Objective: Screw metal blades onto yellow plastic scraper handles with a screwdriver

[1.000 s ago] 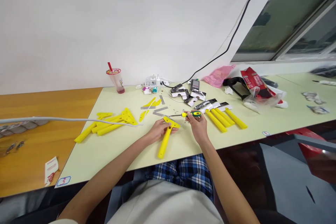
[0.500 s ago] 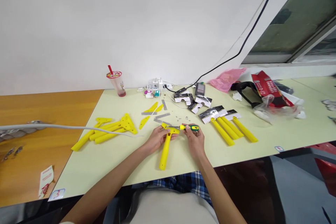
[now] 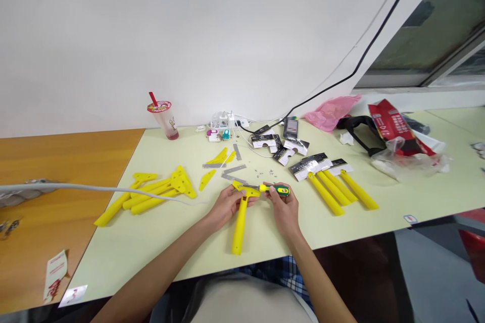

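**Now: a screwdriver tip meets a yellow plastic scraper at the desk's near edge**

Seen from the head camera, the left hand (image 3: 226, 205) curls its fingers shut around the neck of a yellow plastic T-shaped scraper body (image 3: 240, 219), whose long smooth handle lies flat on the pale green laminate table (image 3: 159, 242) and points back toward the person. The right hand (image 3: 283, 208) has its fingers closed on the stubby green-and-yellow handle of a small screwdriver (image 3: 273, 190); the thin metal shaft lies level, its tip at the scraper's broad head.

Just behind the hands lie flat grey metal blades (image 3: 232, 169) and a scatter of tiny screws (image 3: 265, 171). To the left sits a loose heap of bare yellow scraper bodies (image 3: 151, 194), crossed by a grey cable (image 3: 94, 188). To the right, three finished yellow scrapers with black-and-white card sleeves (image 3: 333, 181) lie side by side. A clear plastic drink cup with a red straw (image 3: 163, 117) stands near the white wall.
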The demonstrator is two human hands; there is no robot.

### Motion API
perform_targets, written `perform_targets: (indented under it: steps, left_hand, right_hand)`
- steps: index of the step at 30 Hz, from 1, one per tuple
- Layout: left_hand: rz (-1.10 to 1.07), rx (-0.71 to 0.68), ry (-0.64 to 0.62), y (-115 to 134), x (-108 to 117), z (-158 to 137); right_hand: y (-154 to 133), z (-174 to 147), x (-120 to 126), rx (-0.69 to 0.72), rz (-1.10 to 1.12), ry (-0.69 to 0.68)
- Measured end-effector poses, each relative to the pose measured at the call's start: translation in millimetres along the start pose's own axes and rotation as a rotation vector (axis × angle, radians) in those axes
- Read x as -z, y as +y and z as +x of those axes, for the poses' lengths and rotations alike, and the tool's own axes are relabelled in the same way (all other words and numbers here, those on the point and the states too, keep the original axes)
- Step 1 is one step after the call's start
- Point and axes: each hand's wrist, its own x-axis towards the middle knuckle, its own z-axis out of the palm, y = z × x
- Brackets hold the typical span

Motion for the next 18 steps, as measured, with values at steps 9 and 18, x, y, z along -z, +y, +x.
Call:
perform_targets:
  steps: [9, 18]
  left_hand:
    - [-0.057, 0.056, 0.075, 7, 1, 0]
    - [-0.083, 0.014, 0.17, 19, 13, 7]
  right_hand:
    - [-2, 0, 3, -0.058, 0.011, 0.043]
    - [-6, -2, 6, -0.087, -0.016, 0.006]
